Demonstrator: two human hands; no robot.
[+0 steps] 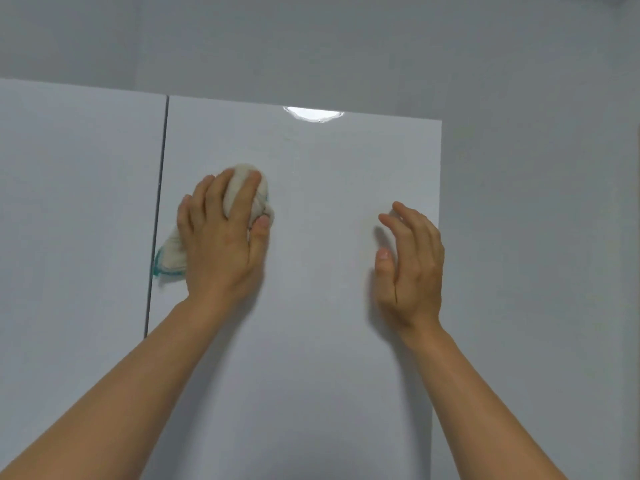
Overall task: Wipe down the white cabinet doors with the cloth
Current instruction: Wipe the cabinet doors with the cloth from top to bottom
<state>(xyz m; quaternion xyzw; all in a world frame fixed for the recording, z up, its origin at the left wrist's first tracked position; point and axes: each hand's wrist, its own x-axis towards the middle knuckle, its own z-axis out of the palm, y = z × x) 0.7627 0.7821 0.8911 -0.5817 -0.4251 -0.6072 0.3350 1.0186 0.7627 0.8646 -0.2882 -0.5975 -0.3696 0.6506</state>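
Note:
Two glossy white cabinet doors fill the view: a right door (322, 188) and a left door (76, 202), split by a dark vertical gap. My left hand (221, 237) presses a bunched cream cloth (169, 258) with a teal edge against the upper left part of the right door, next to the gap. A corner of the cloth hangs out below my palm. My right hand (412, 265) hovers near the door's right edge, fingers apart and slightly curled, holding nothing.
A grey wall (536, 168) runs behind and to the right of the cabinet. The cabinet's top edge lies just above my hands, with a bright light reflection (313, 114) on it. The right door's outer edge (439, 209) is beside my right hand.

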